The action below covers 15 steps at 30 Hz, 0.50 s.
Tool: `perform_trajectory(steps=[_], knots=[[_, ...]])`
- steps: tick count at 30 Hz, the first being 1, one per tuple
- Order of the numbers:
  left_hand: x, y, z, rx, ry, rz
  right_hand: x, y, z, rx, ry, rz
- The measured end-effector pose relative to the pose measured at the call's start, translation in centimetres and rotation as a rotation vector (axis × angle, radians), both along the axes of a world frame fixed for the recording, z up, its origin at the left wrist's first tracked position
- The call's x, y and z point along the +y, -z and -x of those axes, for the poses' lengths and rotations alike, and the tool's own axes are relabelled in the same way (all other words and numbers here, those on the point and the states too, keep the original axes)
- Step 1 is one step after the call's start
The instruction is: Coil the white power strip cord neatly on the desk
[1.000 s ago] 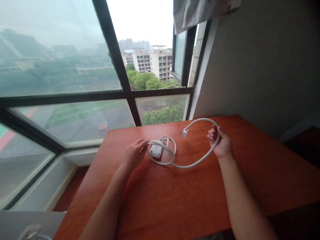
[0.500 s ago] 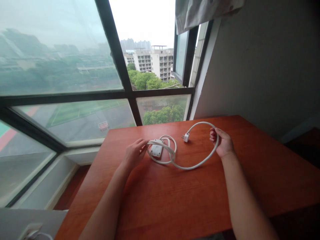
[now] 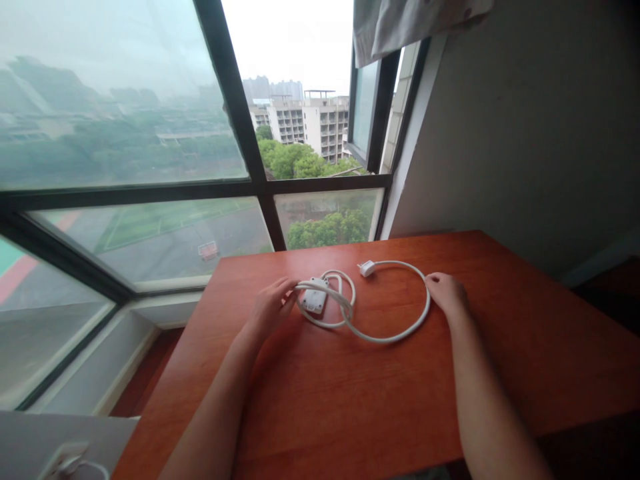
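A white power cord (image 3: pixel 387 341) lies in loose loops on the reddish wooden table. Its plug (image 3: pixel 367 269) rests on the tabletop toward the far side, prongs facing left. At the other end, a white power strip (image 3: pixel 315 295) sits partly beneath the coiled loops. With thumb and fingers closed, my left hand (image 3: pixel 271 307) grips the loops at their left edge, next to the strip. My right hand (image 3: pixel 447 293) is low at the right side of the large loop, fingertips pinched on the cord.
The wooden table (image 3: pixel 320 413) reaches to the windows, whose dark frame (image 3: pixel 320 185) stands behind it. One window pane (image 3: pixel 365 110) is swung open under a hanging cloth (image 3: pixel 415 27). A grey wall (image 3: pixel 500 147) rises at the right. A wall socket (image 3: pixel 67 460) with a white cable is at lower left.
My right hand has lowered the cord toward the tabletop, and the raised loop now lies flatter. The plug has tipped over and shifted slightly left. My left hand stays in place.
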<state>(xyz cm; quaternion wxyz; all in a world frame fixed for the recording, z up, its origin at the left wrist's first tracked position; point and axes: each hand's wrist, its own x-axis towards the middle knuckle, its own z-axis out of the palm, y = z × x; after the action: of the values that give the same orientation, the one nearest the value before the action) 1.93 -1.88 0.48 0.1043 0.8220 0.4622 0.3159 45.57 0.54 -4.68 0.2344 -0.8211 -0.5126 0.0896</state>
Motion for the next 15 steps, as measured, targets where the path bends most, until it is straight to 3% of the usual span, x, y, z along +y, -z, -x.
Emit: perform_trajectory(steps=[3, 5, 7, 9, 11, 15], knots=[[0.1, 0.2, -0.3, -0.024, -0.001, 0.017, -0.2, -0.5, 0.5, -0.047, 0.015, -0.032], [0.2, 0.5, -0.5, -0.052, 0.015, 0.041, -0.1, -1.2, 1.6, -0.053, -0.006, -0.199], [0.3, 0.9, -0.7, -0.081, 0.033, 0.066, 0.0, -2.2, 3.9, 0.031, -0.121, -0.401], [0.4, 1.2, -0.8, -0.109, 0.037, 0.089, 0.1, -3.7, 7.4, 0.24, -0.377, -0.488], [0.4, 1.4, -0.8, -0.129, 0.032, 0.107, 0.4, -5.3, 11.4, 0.385, -0.674, -0.402], [0.3, 1.3, -1.0, -0.1, 0.019, 0.13, 2.0, -8.1, 18.2, 0.275, -1.149, -0.202]])
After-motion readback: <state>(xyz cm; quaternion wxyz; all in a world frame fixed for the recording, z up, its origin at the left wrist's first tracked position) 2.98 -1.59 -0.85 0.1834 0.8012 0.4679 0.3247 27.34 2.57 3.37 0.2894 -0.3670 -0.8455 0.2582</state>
